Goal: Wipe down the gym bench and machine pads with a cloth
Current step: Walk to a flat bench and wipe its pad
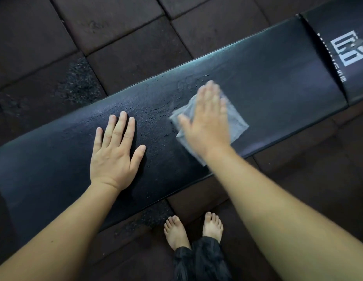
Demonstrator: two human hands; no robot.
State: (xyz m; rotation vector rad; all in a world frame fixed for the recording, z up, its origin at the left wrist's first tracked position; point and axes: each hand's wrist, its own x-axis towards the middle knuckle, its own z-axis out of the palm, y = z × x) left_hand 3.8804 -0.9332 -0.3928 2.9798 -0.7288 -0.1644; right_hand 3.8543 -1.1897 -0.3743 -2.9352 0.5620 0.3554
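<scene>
Cloth (pixel 236 120), grey, lies on the black padded desk (pixel 278 82), pressed beneath the right hand (pixel 207 124), its fingers straight and blurred. Left hand (pixel 113 153) rests flat nearby on the desk, fingers spread, holding nothing. Droplets (pixel 156 112) bead between them.

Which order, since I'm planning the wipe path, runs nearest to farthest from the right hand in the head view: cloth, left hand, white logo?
1. Cloth, directly under the right hand.
2. Left hand, flat on the bench to its left.
3. White logo, on the far-right pad.
</scene>
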